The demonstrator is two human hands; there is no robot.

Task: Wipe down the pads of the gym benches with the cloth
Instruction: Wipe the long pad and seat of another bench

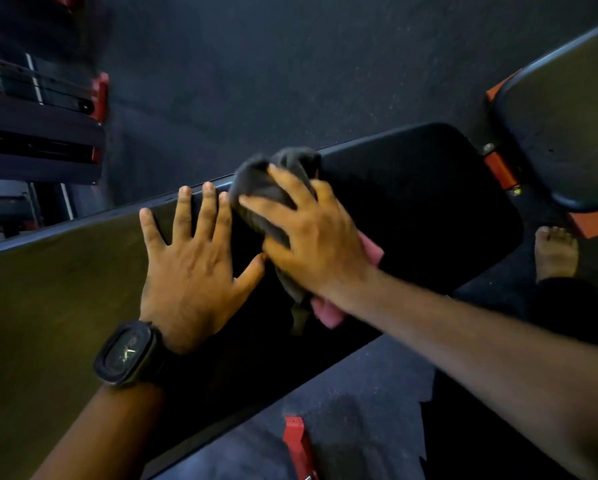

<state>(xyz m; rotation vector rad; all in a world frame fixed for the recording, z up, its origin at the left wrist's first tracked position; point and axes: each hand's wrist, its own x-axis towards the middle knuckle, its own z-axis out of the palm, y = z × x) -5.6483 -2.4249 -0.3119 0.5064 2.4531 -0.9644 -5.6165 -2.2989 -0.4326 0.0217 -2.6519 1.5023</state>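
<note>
Two pads are in view; one long pad (412,202), black and glossy, runs on a slant from the lower left of the frame to the centre right; a second pad (567,116) fills the upper right corner, apart from the first, with an orange frame (502,169) showing in the gap between them.

Two bare hands lie on the long pad near the centre of the frame; the left hand (193,265) rests flat on it, all five fingers straight and spread, holding nothing; one black watch (131,355) sits on its wrist at lower left.

The right hand (311,237) lies just beside it, to the right, its thumb close to the left thumb; its fingers are stretched out over one bunched grey cloth (266,192) and press it down onto the pad rather than curling round it; the cloth sits at the pad's far edge, at centre frame, and bulges out past the fingertips.

Pink fabric (372,251) peeps out from under the right hand in two places, one by the outer edge of the hand and one under the wrist; whether it is part of the grey cloth or a separate piece cannot be told.

One bare foot (555,254) stands on the dark floor (290,64) at the right edge; one red bracket (296,441) shows at bottom centre; a dark rack (38,98) with red ends occupies the upper left.
</note>
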